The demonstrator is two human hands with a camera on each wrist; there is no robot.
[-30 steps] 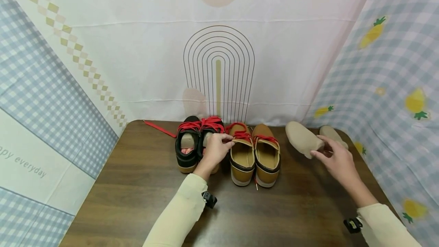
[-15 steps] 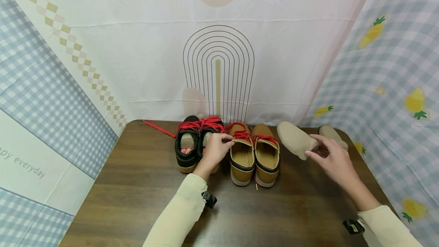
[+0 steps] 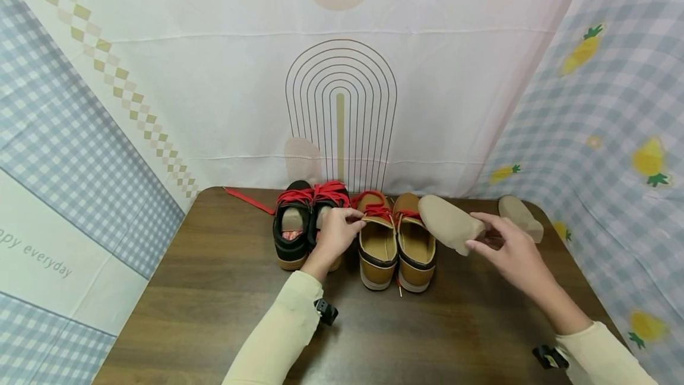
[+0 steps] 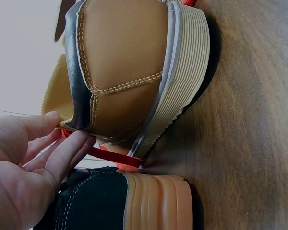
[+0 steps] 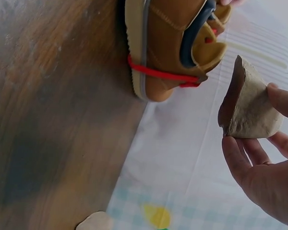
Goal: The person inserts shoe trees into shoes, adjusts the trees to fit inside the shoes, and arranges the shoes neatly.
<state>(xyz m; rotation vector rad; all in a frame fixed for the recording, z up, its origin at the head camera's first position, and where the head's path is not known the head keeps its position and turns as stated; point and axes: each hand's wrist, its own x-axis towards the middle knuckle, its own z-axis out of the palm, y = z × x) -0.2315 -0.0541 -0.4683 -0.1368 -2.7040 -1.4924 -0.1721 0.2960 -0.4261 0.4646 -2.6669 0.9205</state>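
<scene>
In the head view, my right hand grips the beige form by its heel end, above the bench. The form has travelled left: its rounded toe now overlaps the right tan shoe, while a second ago it showed apart from it. The second form, on the bench's back right corner, shows more fully than before. My left hand has stayed put by the left tan shoe, and the black shoes haven't shifted.

In the left wrist view, my left thumb and fingers pinch that shoe's upper edge, beside a red lace.

In the right wrist view, thumb and fingers hold the form, a gap between it and the right tan shoe.
</scene>
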